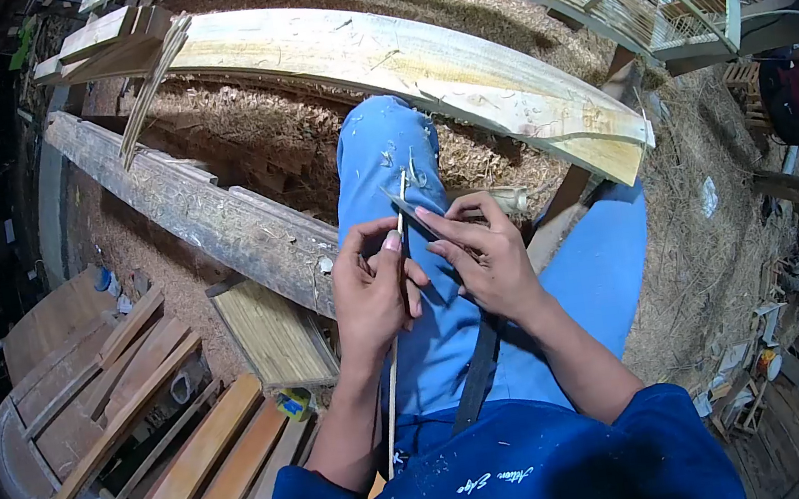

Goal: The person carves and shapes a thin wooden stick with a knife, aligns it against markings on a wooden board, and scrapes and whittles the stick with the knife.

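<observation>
Over my blue-trousered leg (382,151), my left hand (371,284) pinches a thin pale wooden strip (392,402), which runs from above the knee area down past my wrist to my lap. To its right, my right hand (486,256) is closed round a knife, whose narrow dark blade (400,201) lies against the strip near its upper end. A long dark piece (477,378) extends below my right hand toward my shirt. Pale shavings cling to the trouser knee.
A long pale plank (374,56) crosses beyond my knees, with a bundle of thin sticks (154,88) at its left. A weathered beam (203,215) lies left of my leg. Boards (183,480) are at lower left, and a slatted frame (680,5) stands at upper right.
</observation>
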